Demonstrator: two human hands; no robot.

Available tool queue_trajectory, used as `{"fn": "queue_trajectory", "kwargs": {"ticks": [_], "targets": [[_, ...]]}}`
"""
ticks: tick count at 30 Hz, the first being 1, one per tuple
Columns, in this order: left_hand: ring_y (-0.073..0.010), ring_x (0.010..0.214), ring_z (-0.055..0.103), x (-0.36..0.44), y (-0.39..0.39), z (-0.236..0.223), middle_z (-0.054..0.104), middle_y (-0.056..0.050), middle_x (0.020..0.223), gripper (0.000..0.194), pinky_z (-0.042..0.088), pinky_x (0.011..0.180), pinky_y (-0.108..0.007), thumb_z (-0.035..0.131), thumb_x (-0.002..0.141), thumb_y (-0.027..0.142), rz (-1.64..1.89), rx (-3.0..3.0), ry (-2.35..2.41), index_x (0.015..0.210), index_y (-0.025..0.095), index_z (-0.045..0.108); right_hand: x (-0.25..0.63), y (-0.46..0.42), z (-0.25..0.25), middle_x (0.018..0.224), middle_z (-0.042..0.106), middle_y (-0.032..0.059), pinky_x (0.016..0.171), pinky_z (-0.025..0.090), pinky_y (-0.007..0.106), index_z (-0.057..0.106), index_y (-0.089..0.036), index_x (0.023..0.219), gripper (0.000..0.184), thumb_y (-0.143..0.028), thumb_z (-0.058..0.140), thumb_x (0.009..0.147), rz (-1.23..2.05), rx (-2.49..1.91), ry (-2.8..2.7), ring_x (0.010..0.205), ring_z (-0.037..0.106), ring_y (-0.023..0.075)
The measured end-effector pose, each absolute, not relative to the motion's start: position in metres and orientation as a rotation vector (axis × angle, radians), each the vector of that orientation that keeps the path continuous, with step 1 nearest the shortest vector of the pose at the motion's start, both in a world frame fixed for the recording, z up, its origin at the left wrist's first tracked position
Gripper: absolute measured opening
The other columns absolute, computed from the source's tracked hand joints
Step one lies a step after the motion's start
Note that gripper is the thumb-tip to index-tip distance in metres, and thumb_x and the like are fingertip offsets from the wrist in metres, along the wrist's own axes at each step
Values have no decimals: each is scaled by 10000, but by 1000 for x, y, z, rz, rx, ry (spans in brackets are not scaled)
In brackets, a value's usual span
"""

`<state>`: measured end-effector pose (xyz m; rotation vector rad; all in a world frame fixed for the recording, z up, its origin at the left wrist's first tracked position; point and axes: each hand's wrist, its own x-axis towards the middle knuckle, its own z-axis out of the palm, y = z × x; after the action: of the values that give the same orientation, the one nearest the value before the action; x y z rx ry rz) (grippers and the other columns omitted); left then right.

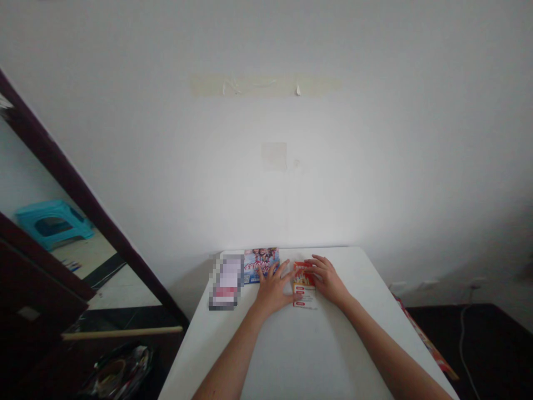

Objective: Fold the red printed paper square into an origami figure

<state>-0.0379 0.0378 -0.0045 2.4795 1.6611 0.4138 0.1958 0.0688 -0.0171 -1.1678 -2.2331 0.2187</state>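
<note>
A red and white printed leaflet (304, 283) lies on the white table (300, 355) between my hands. My left hand (275, 289) has its fingers spread; its thumb and fingertips reach the leaflet's left edge. My right hand (328, 280) rests over the leaflet's upper right side, fingers stretched out and apart. Just beyond my left fingers lies a blue and red printed flyer (256, 265), partly covered by that hand. Left of the flyer is a blurred-out phone-like rectangle (227, 283) with a dark edge.
The table's far edge meets a white wall (375, 139). At left, a dark-framed doorway (95, 189) shows a blue plastic stool (54, 222) beyond. A bin with rubbish (120, 372) stands on the floor at lower left. A cable (463, 333) hangs at right.
</note>
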Motion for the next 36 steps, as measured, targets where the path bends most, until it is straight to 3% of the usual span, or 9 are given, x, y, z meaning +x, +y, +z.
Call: {"fn": "queue_trajectory", "kwargs": {"ticks": [3, 7, 11, 18, 22, 26, 29, 32, 36], "targets": [[-374, 1423, 284, -39, 38, -4, 307, 23, 1597, 829, 34, 1129, -742, 673, 733, 679, 483, 2467, 1674, 1462, 517, 313, 203, 60, -19, 1318, 625, -5, 1151, 231, 614, 653, -352, 1192, 376, -202, 479, 894, 291, -1238, -2278, 1375, 397, 261], [-316, 1397, 342, -41, 39, -4, 417, -11, 1532, 619, 97, 1172, -665, 634, 854, 512, 636, 2436, 1749, 1433, 440, 426, 209, 52, -26, 1314, 617, 32, 1128, 258, 614, 660, -340, 1198, 327, -294, 514, 908, 209, -1406, -2183, 1326, 435, 289], [-283, 1373, 374, -39, 35, 0, 511, -5, 1461, 431, 55, 1192, -630, 558, 911, 480, 744, 2458, 1692, 1333, 393, 562, 211, 43, -29, 1117, 649, 81, 1128, 274, 571, 730, -331, 1074, 249, -410, 614, 868, 65, -1490, -2109, 1195, 507, 292], [-251, 1349, 412, -24, 27, 4, 578, 16, 1404, 371, -29, 1182, -652, 489, 956, 441, 644, 2520, 1492, 1317, 414, 567, 209, 35, -28, 1014, 658, 53, 1116, 291, 555, 744, -336, 983, 192, -441, 646, 855, 109, -1420, -2110, 1061, 565, 252], [-275, 1355, 395, -22, 26, 2, 567, 48, 1415, 368, -9, 1145, -719, 516, 939, 466, 560, 2516, 1552, 1304, 478, 555, 211, 39, -29, 1190, 659, 75, 1100, 322, 568, 729, -296, 999, 210, -421, 631, 862, 181, -1304, -2138, 1198, 538, 283], [-351, 1412, 298, -26, 28, 1, 530, 89, 1446, 383, -56, 1082, -791, 548, 894, 557, 502, 2512, 1623, 1277, 555, 547, 218, 42, -26, 1219, 671, 48, 1117, 255, 643, 718, -318, 1023, 223, -433, 641, 849, 257, -1295, -2179, 1277, 494, 308], [-376, 1436, 249, -27, 29, 1, 424, 100, 1528, 395, -77, 1066, -800, 549, 888, 568, 482, 2490, 1645, 1283, 584, 527, 226, 43, -21, 1206, 676, 52, 1104, 324, 577, 728, -329, 1041, 251, -409, 683, 807, 301, -1273, -2211, 1265, 497, 301], [-369, 1446, 235, -27, 30, 0, 348, 88, 1572, 404, -58, 1081, -788, 544, 895, 554, 475, 2478, 1664, 1298, 571, 522, 233, 44, -19, 1206, 673, 53, 1072, 384, 518, 731, -333, 1063, 312, -395, 732, 757, 341, -1244, -2225, 1247, 499, 299], [-344, 1416, 297, -27, 33, -5, 409, 33, 1535, 376, 0, 1118, -755, 529, 913, 507, 536, 2443, 1764, 1286, 500, 574, 235, 45, -20, 1168, 685, 43, 1071, 384, 505, 727, -340, 1078, 315, -393, 723, 768, 339, -1220, -2225, 1228, 506, 288]]}}
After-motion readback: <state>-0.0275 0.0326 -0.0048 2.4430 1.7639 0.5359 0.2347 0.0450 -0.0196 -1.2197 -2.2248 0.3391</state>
